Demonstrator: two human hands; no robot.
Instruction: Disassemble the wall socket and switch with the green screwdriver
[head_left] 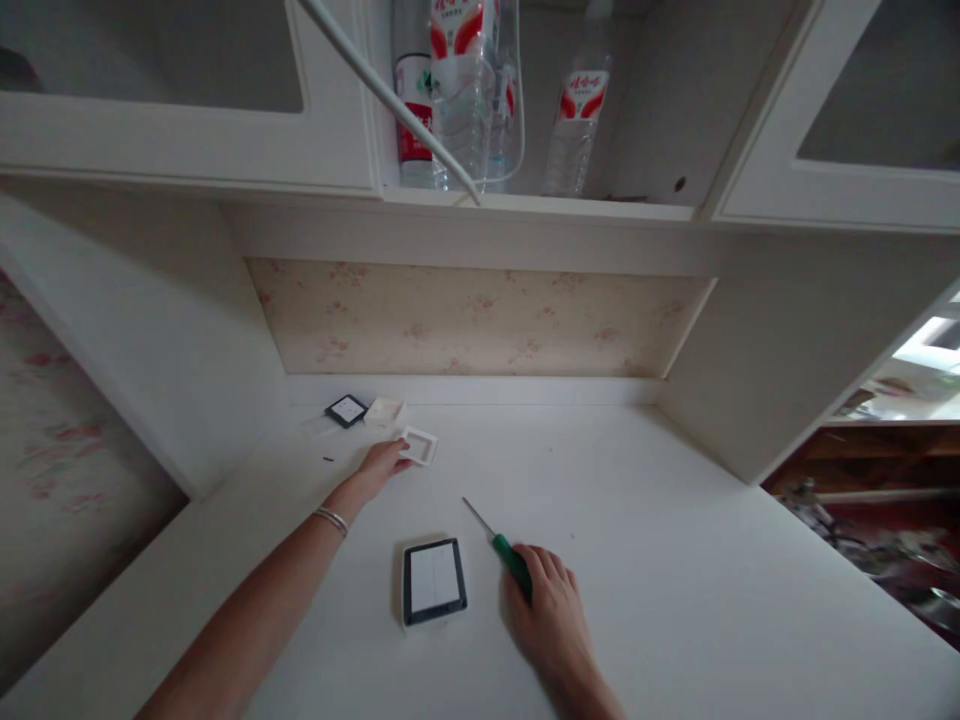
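Note:
My left hand (385, 459) reaches toward the back left of the white tabletop, its fingers closed on the edge of a white square frame (421, 447). Behind it lie a white shallow square box (385, 411) and a small dark-edged panel with a white face (346, 410). In my right hand (551, 608) is a screwdriver (507, 556) with a green and black handle, its shaft pointing forward and left. Between my forearms rests a larger white square piece with a dark-bordered face (434, 580), touched by neither hand.
A tiny dark piece (328, 459) lies left of my left hand. Overhead, a cabinet shelf (540, 207) holds several plastic bottles (577, 125) and a red-and-white can (414, 110). A white cable (390, 98) hangs in front. Side panels (720, 340) bound the tabletop (675, 560).

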